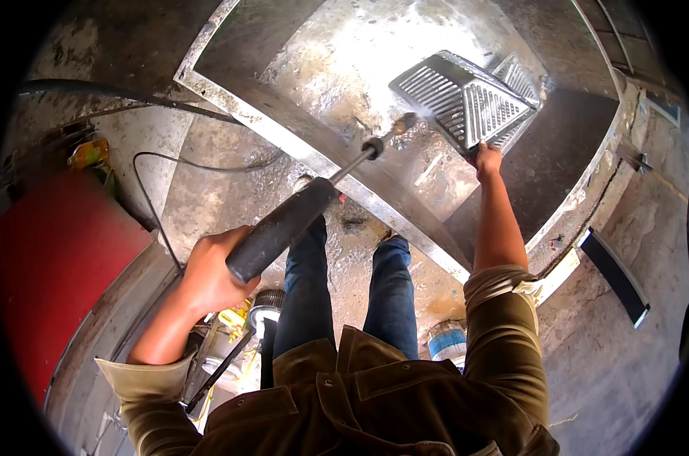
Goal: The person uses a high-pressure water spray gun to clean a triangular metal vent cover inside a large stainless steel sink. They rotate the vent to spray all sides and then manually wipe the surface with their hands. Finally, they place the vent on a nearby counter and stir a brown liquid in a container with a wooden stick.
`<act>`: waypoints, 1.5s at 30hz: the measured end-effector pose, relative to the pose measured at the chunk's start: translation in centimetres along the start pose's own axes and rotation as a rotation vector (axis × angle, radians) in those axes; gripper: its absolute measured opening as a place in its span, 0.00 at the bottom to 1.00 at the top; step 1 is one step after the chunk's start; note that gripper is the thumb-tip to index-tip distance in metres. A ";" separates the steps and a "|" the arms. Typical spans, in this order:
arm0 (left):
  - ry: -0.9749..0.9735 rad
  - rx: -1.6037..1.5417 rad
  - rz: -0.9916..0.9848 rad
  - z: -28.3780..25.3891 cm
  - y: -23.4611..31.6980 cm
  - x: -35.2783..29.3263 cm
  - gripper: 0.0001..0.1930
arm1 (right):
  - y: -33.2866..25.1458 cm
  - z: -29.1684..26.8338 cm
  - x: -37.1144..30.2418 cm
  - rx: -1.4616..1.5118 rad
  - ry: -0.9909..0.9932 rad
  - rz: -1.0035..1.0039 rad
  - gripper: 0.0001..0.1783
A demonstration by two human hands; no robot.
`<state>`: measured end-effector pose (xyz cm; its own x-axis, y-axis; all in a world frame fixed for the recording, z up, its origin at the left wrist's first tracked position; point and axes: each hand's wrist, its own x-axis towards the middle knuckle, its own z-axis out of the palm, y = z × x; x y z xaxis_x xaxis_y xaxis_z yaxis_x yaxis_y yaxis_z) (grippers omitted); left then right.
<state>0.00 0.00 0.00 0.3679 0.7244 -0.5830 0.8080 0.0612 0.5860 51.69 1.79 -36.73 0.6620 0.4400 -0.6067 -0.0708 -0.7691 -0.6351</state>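
Note:
My left hand (217, 266) is closed around the black handle of a pressure-washer lance (287, 228). Its metal tube runs up over the rim of a metal trough (284, 139), and its tip lies just left of a slotted metal cover (466, 99). A faint spray shows between tip and cover. At the lower edge of the cover, my right hand (487, 161) grips it and keeps it tilted inside the trough. The thumb and some fingers of this hand are partly hidden behind the cover.
A thin hose (156, 220) curls across the wet floor at left, beside a red panel (60, 273). Between my left arm and leg stands yellow and black equipment (234, 319). A blue-banded bucket (445, 342) is by my right leg. A dark curved strip (616, 277) lies further right.

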 end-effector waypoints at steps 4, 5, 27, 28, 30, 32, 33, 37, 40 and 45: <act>0.034 -0.050 0.007 0.8 0.1 -0.4 0.11 | -0.6 -1.0 -0.8 -0.053 0.013 -0.011 0.16; 0.041 -0.067 0.017 1.0 0.1 -0.6 0.11 | -1.2 -1.2 -1.7 -0.066 0.013 0.006 0.16; 0.008 -0.193 -0.038 0.4 -1.1 0.1 0.21 | 1.9 -1.0 -2.3 -0.002 -0.079 -0.031 0.13; 0.043 -0.203 -0.020 0.4 -1.1 -0.3 0.21 | 3.1 -0.6 -3.2 0.021 -0.138 -0.013 0.13; 0.078 -0.225 -0.052 0.0 -0.5 -1.0 0.23 | 3.4 0.0 -7.1 0.206 -0.213 0.103 0.16; 0.068 -0.231 -0.066 -0.8 -0.6 -1.2 0.22 | 2.5 -1.4 -7.5 0.391 -0.282 0.192 0.24; 0.060 -0.233 -0.069 -1.0 -0.7 -1.3 0.22 | 2.1 -2.2 -6.2 0.517 -0.253 0.228 0.26; 0.061 -0.234 -0.039 -1.7 0.5 -1.8 0.19 | -1.5 -2.3 -0.9 0.522 -0.125 0.173 0.21; -0.028 -0.190 0.120 -2.8 1.5 -0.2 0.16 | 1.5 -5.5 6.2 0.202 0.229 -0.040 0.14; -0.021 -0.175 0.089 -3.6 4.1 -2.2 0.15 | -4.4 -1.8 1.0 -0.005 0.532 -0.301 0.17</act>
<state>0.91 1.11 5.70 0.4454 0.7179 -0.5350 0.6804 0.1171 0.7235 54.05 4.77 -33.71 0.9345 0.3473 -0.0784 0.1796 -0.6499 -0.7385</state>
